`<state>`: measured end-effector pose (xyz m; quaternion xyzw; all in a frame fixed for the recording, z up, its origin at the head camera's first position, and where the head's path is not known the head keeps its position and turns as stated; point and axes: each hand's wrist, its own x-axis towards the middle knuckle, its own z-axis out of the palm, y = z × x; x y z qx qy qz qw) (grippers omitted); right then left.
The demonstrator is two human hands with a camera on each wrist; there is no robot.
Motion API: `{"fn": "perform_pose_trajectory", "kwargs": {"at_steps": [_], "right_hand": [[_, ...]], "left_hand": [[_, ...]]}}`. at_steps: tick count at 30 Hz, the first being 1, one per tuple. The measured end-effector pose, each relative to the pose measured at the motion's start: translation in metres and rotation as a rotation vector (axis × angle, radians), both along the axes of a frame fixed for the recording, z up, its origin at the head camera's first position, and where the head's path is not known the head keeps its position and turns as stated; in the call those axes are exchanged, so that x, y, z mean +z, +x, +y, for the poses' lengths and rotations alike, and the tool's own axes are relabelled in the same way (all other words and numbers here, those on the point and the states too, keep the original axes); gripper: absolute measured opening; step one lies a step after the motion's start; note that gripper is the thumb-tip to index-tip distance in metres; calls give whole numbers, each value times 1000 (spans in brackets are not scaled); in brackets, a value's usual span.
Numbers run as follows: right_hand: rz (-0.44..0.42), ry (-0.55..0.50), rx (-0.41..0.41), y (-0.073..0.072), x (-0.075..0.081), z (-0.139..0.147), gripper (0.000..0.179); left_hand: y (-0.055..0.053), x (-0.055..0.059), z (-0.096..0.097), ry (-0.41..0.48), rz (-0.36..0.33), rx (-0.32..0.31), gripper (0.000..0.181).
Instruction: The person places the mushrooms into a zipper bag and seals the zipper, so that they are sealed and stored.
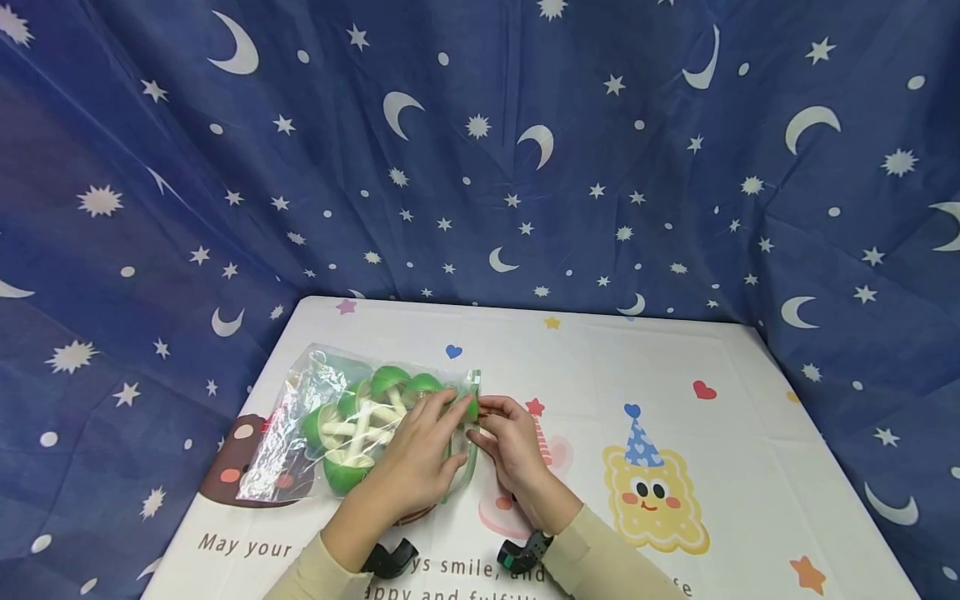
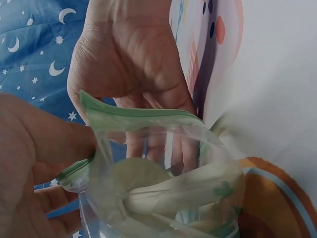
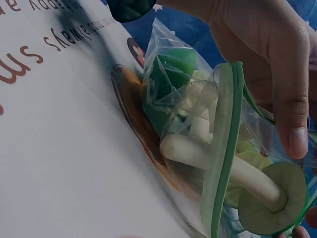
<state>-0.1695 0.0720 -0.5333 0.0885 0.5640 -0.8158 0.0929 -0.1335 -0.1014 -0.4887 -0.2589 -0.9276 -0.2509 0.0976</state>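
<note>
A clear zip bag (image 1: 288,454) with a green seal strip lies on the table, holding several toy mushrooms (image 1: 360,433) with green caps and pale stems. My left hand (image 1: 420,442) reaches across the bag and grips its mouth between thumb and fingers, as the left wrist view shows. That mouth gapes between the two strips. Right at it, my right hand (image 1: 513,442) has its fingertips against the cap of one toy mushroom (image 3: 277,198), whose stem runs back under the strip. In the left wrist view, clear plastic overlaps the right fingers (image 2: 183,153).
The white tablecloth (image 1: 637,367) carries printed cartoons and lettering. A blue curtain (image 1: 562,208) with moons and stars hangs behind the table and along its sides. Black straps (image 1: 525,552) circle both wrists.
</note>
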Motion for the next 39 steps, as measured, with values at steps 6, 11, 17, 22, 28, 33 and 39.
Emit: {"fn": "perform_pose_trajectory", "kwargs": {"at_steps": [6, 11, 17, 22, 28, 33, 39], "right_hand": [[-9, -19, 33, 0, -1, 2, 39], [-2, -67, 23, 1, -3, 4, 43], [-4, -118, 1, 2, -3, 6, 43], [-8, -152, -22, 2, -3, 7, 39], [-7, -164, -6, 3, -3, 9, 32], [-24, -155, 21, 2, -1, 9, 34], [-24, -152, 36, 1, 0, 10, 34]], "left_hand": [[0, -1, 0, -25, 13, -2, 86], [1, -1, 1, -24, -4, 5, 84], [1, -4, 1, -29, -30, 11, 85], [0, -5, 2, -10, -30, 3, 86], [-1, -5, 3, -8, -62, 2, 86], [0, -5, 3, -2, -83, -2, 85], [0, -5, 4, -4, -65, -3, 85]]}}
